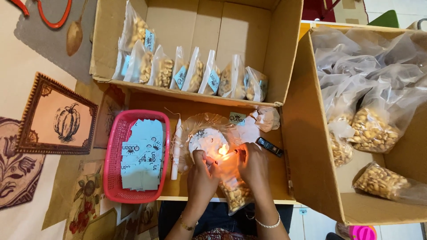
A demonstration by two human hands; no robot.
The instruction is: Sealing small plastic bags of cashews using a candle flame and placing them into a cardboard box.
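- We start at the fingertips: our left hand (201, 171) and right hand (252, 163) each pinch the top edge of a clear plastic bag of nuts (235, 191), one hand at either end of its mouth.
- Between the two hands burns a small candle flame (223, 150), right at the bag's stretched edge (its glow colours our fingers orange).
- The bag hangs down from our grip toward our lap, over the near edge of an orange board (187, 189), with the nuts gathered in its lower part.
- Just behind the flame sits a clear glass dish (195, 126) with a white round centre.
- A white candle (176, 151) lies beside the dish on its left, and a dark lighter (269, 146) lies just beyond our right hand.
- A small crumpled clear bag (267, 118) rests further back on the board.
- To the left stands a pink plastic basket (116, 186) filled with pale blue paper labels (142, 155).
- Behind the board, an open cardboard box (284, 49) holds a row of sealed nut packets (195, 73) standing upright.
- On the right, a second cardboard box (311, 178) holds large clear sacks of nuts (373, 129).
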